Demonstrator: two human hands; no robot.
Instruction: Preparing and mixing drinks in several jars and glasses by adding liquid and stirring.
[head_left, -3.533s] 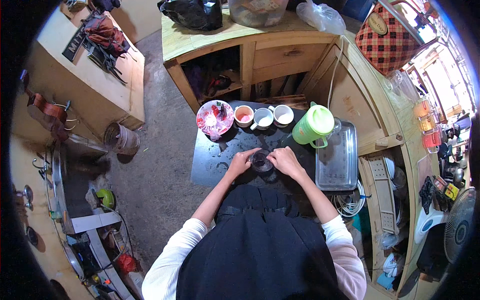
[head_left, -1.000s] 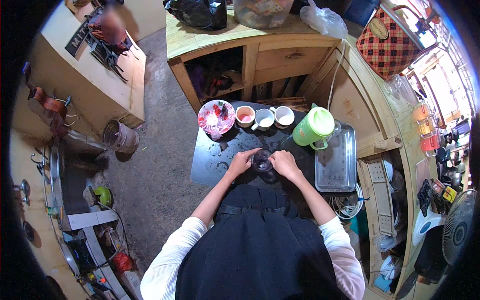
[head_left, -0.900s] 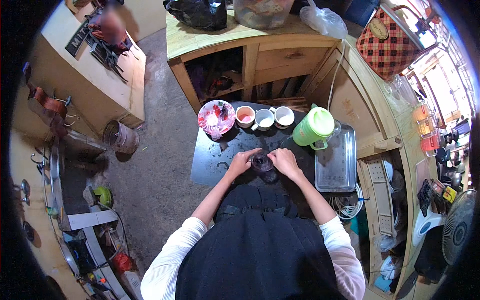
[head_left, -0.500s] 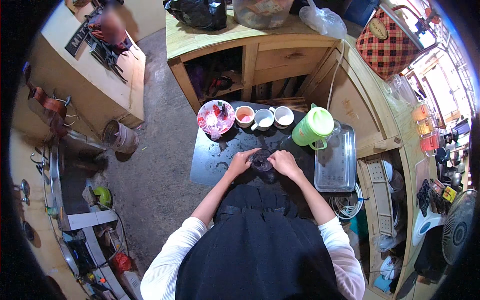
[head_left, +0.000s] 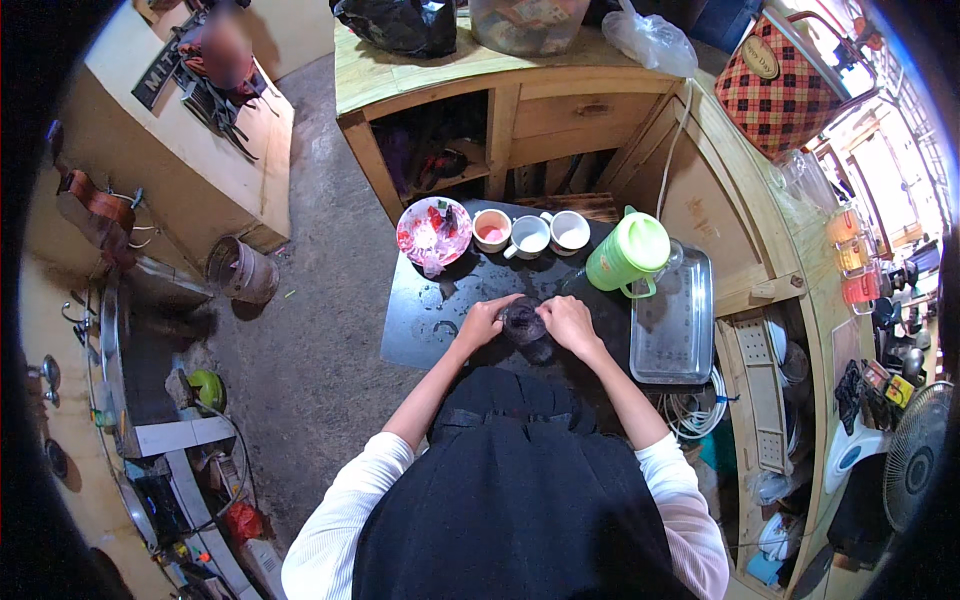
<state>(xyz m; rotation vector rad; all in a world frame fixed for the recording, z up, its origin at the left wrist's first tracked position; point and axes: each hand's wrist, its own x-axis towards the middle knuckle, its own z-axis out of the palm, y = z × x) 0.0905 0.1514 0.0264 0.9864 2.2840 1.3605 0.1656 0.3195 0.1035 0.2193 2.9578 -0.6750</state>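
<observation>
A small dark round cup (head_left: 522, 320), perhaps see-through glass, stands between my hands near the front of the black table (head_left: 412, 335). My left hand (head_left: 483, 322) is closed on its left side. At its right rim, the fingers of my right hand (head_left: 569, 322) pinch together. What lies inside the cup is too dark to make out. Beyond it are an orange-toned mug (head_left: 491, 231), a white mug (head_left: 529, 237) and another white mug (head_left: 568, 232) in a row. A pink-and-white bowl (head_left: 404, 243) with red bits and crumpled plastic sits at their left.
To the right stand a lidded green pitcher (head_left: 626, 255) and a clear rectangular tray (head_left: 671, 330). Behind the table rises a wooden counter (head_left: 420, 85) with a plaid basket (head_left: 775, 85) on it. Coiled white cable (head_left: 697, 412) hangs below the tray. A bucket (head_left: 243, 272) stands on the floor at left.
Both hands keep almost the same place and hold at the cup. The cup's inside looks darker now, and the whole view has shifted slightly.
</observation>
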